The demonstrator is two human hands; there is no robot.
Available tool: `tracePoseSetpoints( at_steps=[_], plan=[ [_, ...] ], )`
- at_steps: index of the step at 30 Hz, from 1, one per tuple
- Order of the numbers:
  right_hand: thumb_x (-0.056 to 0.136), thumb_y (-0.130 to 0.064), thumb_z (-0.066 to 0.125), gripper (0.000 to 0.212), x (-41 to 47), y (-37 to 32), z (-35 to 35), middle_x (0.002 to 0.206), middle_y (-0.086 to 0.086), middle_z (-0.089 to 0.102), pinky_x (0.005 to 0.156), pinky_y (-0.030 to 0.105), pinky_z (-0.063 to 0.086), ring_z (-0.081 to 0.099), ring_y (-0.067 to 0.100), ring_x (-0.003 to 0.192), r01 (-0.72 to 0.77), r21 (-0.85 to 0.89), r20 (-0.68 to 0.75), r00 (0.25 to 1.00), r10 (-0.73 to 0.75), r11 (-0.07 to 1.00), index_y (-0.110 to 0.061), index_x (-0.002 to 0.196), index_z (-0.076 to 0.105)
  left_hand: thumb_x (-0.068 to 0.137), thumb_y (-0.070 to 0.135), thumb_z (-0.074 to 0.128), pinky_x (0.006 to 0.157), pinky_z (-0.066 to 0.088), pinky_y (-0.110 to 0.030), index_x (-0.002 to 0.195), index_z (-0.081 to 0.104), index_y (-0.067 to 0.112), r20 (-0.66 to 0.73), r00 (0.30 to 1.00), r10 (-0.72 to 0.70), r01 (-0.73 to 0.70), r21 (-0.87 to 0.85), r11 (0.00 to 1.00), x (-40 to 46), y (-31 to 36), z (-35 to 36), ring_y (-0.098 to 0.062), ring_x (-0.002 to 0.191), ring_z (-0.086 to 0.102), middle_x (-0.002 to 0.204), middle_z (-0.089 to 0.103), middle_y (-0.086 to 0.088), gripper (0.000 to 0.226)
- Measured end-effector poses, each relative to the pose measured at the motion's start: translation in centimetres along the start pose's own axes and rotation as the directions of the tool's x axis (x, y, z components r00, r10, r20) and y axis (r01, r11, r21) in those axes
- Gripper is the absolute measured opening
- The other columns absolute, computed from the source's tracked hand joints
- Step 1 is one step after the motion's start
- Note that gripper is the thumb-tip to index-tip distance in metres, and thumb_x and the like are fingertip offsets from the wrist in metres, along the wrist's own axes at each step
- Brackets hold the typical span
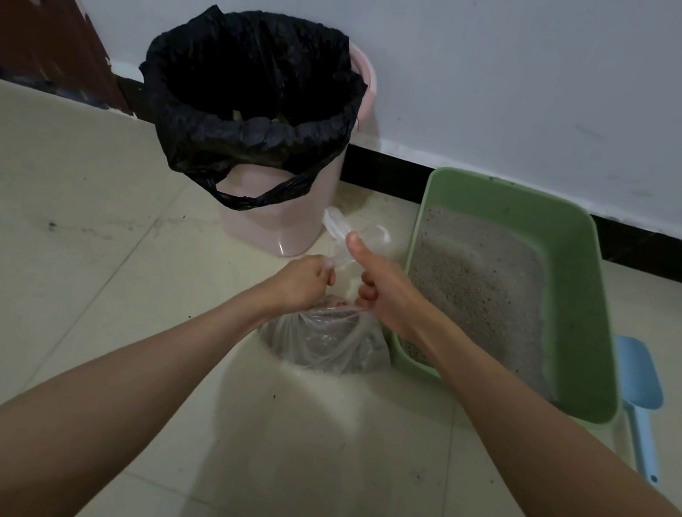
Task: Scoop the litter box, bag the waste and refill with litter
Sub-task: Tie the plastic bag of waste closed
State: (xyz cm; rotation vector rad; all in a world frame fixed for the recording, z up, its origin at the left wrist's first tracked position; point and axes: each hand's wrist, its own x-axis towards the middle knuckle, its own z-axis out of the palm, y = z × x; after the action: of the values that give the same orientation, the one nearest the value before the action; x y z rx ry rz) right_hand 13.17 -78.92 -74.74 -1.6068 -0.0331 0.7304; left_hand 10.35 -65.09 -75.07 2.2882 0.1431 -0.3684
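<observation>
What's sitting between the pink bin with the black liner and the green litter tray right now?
In the head view, bare floor tile, plus the twisted handles of the clear plastic waste bag, held up by the left hand and right hand.

A: Bag (329, 338) at centre?
B: Thin clear plastic film, crinkly, glossy. Grey grit shows thru it.
A: Bin (280, 216), upper left?
B: Smooth pink plastic w/ a sheen; liner (234, 133) is black plastic film, wrinkled, slight shine.
A: Box (584, 288) on the right?
B: Green plastic, smooth, matt-ish. Litter (481, 292) inside is grey, grainy, dull.
A: Scoop (638, 380)?
B: Light blue plastic, smooth.
A: Floor (79, 204)?
B: Cream tiles, glossy, some specks.
</observation>
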Motion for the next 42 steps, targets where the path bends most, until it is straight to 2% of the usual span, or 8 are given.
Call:
tracePoseSetpoints(
  at_steps=[3, 9, 14, 17, 24, 30, 35, 42],
  plan=[
    [0.099, -0.038, 0.040, 0.034, 0.4, -0.2, 0.2, 0.053, -0.004, 0.027, 0.047, 0.022, 0.028, 0.027, 0.008, 0.044, -0.030, 0.216, -0.139, 0.989, 0.060, 0.976, -0.012, 0.080, 0.052, 0.097, 0.013, 0.032, 0.056, 0.032, -0.027, 0.066, 0.041, 0.021, 0.059, 0.998, 0.039, -0.044, 0.086, 0.995, 0.1, 0.2, 0.3, -0.017, 0.064, 0.042, 0.063, 0.042, 0.005, 0.033],
    [0.102, -0.035, 0.031, 0.041, 0.4, -0.3, -1.2, 0.043, -0.009, 0.023, 0.050, 0.022, 0.021, 0.023, 0.005, 0.036, -0.160, 0.532, 0.090, 0.987, 0.132, 0.831, -0.016, 0.080, 0.059, 0.097, 0.013, 0.041, 0.047, 0.025, -0.016, 0.068, 0.048, 0.012, 0.310, 0.950, 0.033, 0.183, -0.639, 0.747, 0.1, -0.9, -1.6, -0.004, 0.043, 0.028, 0.046, 0.033, 0.010, 0.029],
    [0.095, -0.023, 0.051, 0.028, -0.1, -0.8, -1.9, 0.048, -0.005, 0.036, 0.047, 0.019, 0.027, 0.029, 0.006, 0.042, 0.005, -0.045, 0.131, 0.991, 0.001, 0.999, -0.001, 0.080, 0.059, 0.086, 0.009, 0.038, 0.047, 0.032, -0.017, 0.061, 0.044, 0.010, 0.382, 0.922, -0.072, 0.373, -0.818, 0.437, 0.3, -2.0, -2.5, -0.007, 0.040, 0.029, 0.045, 0.033, 0.005, 0.026],
    [0.088, -0.017, 0.063, 0.021, -0.4, -1.4, -1.8, 0.057, -0.002, 0.056, 0.048, 0.010, 0.038, 0.045, 0.000, 0.043, 0.146, -0.480, 0.015, 0.987, -0.159, 0.865, 0.001, 0.092, 0.072, 0.082, 0.008, 0.036, 0.038, 0.030, -0.015, 0.064, 0.047, 0.008, 0.338, 0.933, -0.123, 0.360, -0.871, 0.334, 0.3, -1.7, -2.6, -0.007, 0.039, 0.032, 0.050, 0.035, 0.001, 0.020],
    [0.086, 0.001, 0.062, 0.018, 0.1, -1.5, -0.6, 0.077, 0.011, 0.068, 0.058, 0.012, 0.048, 0.059, 0.008, 0.060, 0.157, -0.104, -0.323, 0.929, -0.183, 0.982, 0.006, 0.102, 0.068, 0.096, 0.017, 0.028, 0.052, 0.047, -0.018, 0.082, 0.061, 0.000, 0.402, 0.905, -0.137, 0.421, -0.806, 0.416, 0.6, -1.5, -2.3, -0.010, 0.046, 0.054, 0.062, 0.065, -0.007, 0.040],
    [0.083, 0.003, 0.062, 0.011, -0.5, -1.8, -0.8, 0.076, 0.007, 0.066, 0.068, 0.020, 0.047, 0.055, 0.013, 0.068, 0.140, 0.096, -0.249, 0.962, -0.113, 0.985, -0.002, 0.090, 0.070, 0.100, 0.031, 0.033, 0.053, 0.053, -0.020, 0.096, 0.061, 0.000, 0.436, 0.868, -0.238, 0.496, -0.734, 0.464, 1.0, -0.6, -2.1, -0.013, 0.064, 0.063, 0.087, 0.070, -0.011, 0.042],
    [0.085, 0.003, 0.060, 0.017, -0.9, -1.9, -1.2, 0.074, -0.003, 0.066, 0.062, 0.014, 0.045, 0.048, 0.008, 0.063, 0.131, 0.046, -0.188, 0.975, -0.120, 0.990, -0.009, 0.081, 0.071, 0.095, 0.041, 0.043, 0.082, 0.053, -0.028, 0.103, 0.062, 0.001, 0.452, 0.850, -0.271, 0.526, -0.710, 0.468, 1.2, -0.3, -2.4, -0.017, 0.083, 0.062, 0.091, 0.067, -0.009, 0.044],
    [0.085, 0.003, 0.060, 0.016, -1.2, -2.1, -1.1, 0.055, -0.014, 0.066, 0.058, 0.010, 0.049, 0.060, -0.004, 0.054, 0.144, 0.023, -0.132, 0.981, -0.140, 0.989, -0.008, 0.082, 0.071, 0.091, 0.024, 0.054, 0.046, 0.051, -0.018, 0.085, 0.064, 0.011, 0.393, 0.901, -0.185, 0.433, -0.850, 0.300, 0.7, 0.2, -2.6, -0.007, 0.047, 0.060, 0.057, 0.064, 0.001, 0.018]
  ],
)
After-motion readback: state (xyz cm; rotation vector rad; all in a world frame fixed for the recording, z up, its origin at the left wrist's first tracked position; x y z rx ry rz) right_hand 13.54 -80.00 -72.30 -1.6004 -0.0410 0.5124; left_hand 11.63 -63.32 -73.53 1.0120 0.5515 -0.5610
